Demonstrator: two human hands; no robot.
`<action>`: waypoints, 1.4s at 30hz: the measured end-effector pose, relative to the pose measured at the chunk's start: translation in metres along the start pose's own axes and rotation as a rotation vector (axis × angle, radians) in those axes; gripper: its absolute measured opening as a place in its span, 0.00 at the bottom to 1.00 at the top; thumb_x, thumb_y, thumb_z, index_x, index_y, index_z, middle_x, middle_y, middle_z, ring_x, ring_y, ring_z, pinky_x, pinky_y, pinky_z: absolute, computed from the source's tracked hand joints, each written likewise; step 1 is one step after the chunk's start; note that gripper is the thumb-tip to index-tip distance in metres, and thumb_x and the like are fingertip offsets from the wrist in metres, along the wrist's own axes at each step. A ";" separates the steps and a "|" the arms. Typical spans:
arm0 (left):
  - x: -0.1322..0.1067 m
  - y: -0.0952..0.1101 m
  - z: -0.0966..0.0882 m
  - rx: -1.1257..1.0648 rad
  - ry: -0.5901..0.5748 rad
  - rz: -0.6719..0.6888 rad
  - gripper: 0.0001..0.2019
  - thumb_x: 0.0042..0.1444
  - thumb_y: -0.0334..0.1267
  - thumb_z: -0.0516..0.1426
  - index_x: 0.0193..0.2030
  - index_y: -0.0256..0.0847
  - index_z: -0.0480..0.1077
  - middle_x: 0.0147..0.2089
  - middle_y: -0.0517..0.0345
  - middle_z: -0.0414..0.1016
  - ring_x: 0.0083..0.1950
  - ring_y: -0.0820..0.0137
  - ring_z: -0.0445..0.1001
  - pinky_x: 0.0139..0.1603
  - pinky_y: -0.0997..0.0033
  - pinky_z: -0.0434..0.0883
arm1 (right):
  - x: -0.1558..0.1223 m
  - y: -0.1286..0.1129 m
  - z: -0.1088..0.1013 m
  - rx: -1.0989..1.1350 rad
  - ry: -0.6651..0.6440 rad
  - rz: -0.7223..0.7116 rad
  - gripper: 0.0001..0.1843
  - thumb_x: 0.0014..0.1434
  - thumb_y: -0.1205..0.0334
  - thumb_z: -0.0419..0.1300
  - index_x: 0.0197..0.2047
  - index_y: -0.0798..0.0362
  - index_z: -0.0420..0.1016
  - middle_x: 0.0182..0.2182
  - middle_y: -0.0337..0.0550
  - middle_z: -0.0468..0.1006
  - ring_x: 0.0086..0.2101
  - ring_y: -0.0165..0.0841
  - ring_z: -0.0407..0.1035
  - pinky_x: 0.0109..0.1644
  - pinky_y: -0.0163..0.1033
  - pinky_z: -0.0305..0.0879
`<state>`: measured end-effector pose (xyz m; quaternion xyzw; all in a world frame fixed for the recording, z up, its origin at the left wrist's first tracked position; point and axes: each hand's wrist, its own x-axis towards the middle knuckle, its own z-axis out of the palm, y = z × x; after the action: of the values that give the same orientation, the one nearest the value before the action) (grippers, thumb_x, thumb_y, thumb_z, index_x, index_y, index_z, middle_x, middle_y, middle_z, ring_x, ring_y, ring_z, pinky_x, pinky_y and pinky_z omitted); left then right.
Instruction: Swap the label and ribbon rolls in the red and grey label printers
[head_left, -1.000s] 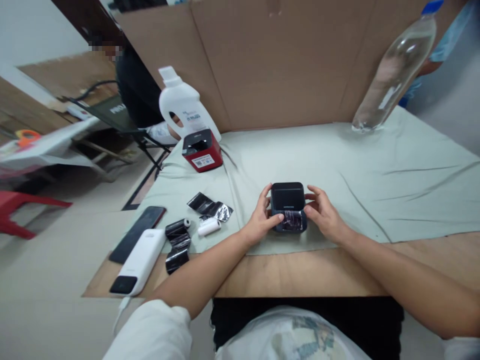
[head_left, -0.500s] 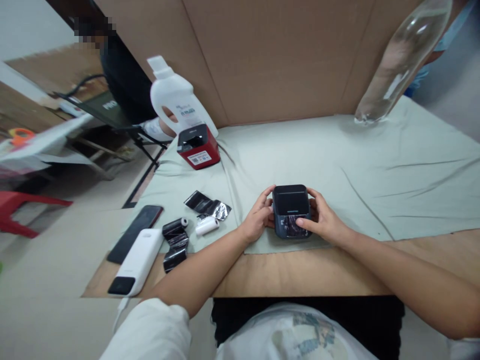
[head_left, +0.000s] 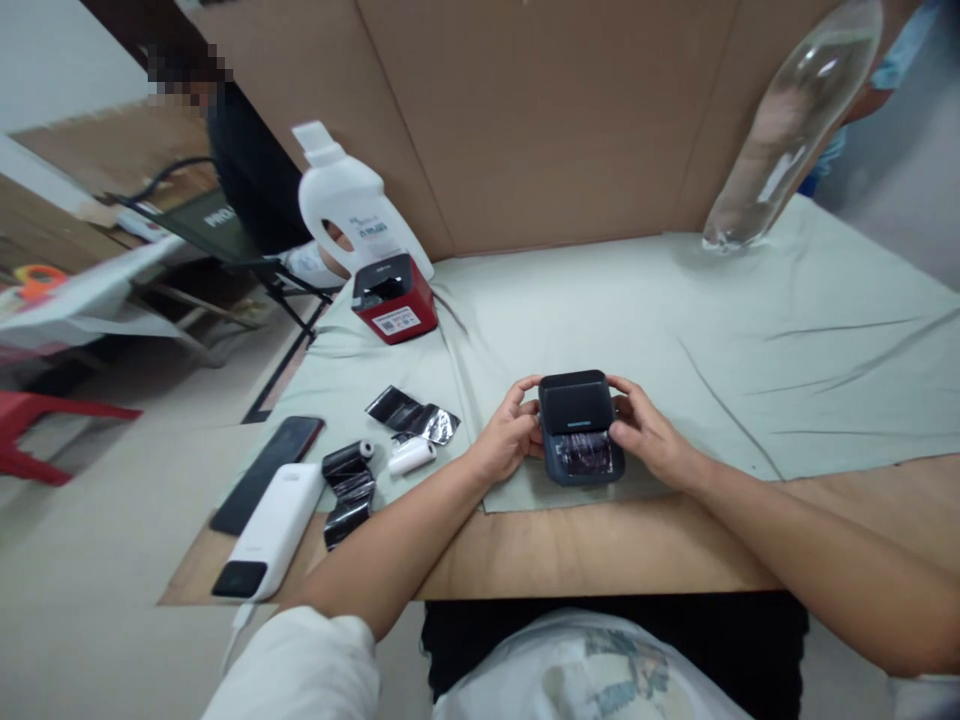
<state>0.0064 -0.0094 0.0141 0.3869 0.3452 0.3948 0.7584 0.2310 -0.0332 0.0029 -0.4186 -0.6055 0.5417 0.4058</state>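
Note:
A small dark blue box-shaped device (head_left: 579, 425) with an open lid sits on the pale green cloth (head_left: 675, 320) near the table's front edge. A shiny dark roll shows in its lower compartment. My left hand (head_left: 506, 440) grips its left side with curled fingers. My right hand (head_left: 649, 430) holds its right side, thumb against the edge. To the left lie a small white roll (head_left: 412, 456), a crumpled black foil wrapper (head_left: 412, 413) and a strip of black film on a spool (head_left: 349, 485).
A red and black device (head_left: 394, 298) and a white jug (head_left: 346, 205) stand at the back left. A black phone (head_left: 268, 473) and white power bank (head_left: 270, 528) lie at the left edge. A clear bottle (head_left: 787, 120) stands back right. Cardboard (head_left: 555, 120) walls the rear. Another person sits beyond, left.
My right thumb has come off the shiny roll and now rests on the device's right side. Both hands still hold the device, which has barely shifted.

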 end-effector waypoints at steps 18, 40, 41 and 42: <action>-0.004 -0.012 -0.002 0.171 -0.087 -0.087 0.31 0.49 0.38 0.61 0.61 0.51 0.59 0.41 0.61 0.69 0.27 0.79 0.70 0.24 0.79 0.67 | 0.012 -0.004 -0.013 0.017 0.181 0.147 0.30 0.56 0.28 0.51 0.29 0.50 0.64 0.20 0.37 0.69 0.22 0.30 0.64 0.26 0.37 0.61; 0.000 -0.004 -0.007 1.043 0.239 0.273 0.19 0.50 0.30 0.54 0.50 0.39 0.73 0.40 0.57 0.74 0.31 0.74 0.67 0.40 0.70 0.68 | 0.014 0.005 -0.013 -0.409 0.229 0.113 0.22 0.62 0.40 0.50 0.34 0.51 0.70 0.19 0.37 0.74 0.24 0.34 0.73 0.32 0.38 0.65; 0.000 -0.004 -0.007 1.029 0.260 0.302 0.17 0.51 0.31 0.54 0.49 0.39 0.73 0.40 0.56 0.74 0.31 0.73 0.67 0.39 0.70 0.68 | 0.014 0.005 -0.013 -0.408 0.230 0.104 0.22 0.62 0.40 0.50 0.34 0.50 0.69 0.20 0.37 0.74 0.24 0.34 0.73 0.32 0.38 0.65; -0.001 -0.003 -0.006 1.022 0.284 0.343 0.15 0.52 0.32 0.54 0.47 0.39 0.73 0.40 0.56 0.74 0.32 0.73 0.68 0.39 0.70 0.67 | 0.014 0.005 -0.012 -0.409 0.231 0.096 0.21 0.62 0.41 0.50 0.34 0.50 0.69 0.21 0.37 0.74 0.24 0.34 0.73 0.32 0.38 0.65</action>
<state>0.0021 -0.0102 0.0091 0.6993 0.5236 0.3429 0.3452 0.2386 -0.0161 -0.0008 -0.5796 -0.6314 0.3751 0.3531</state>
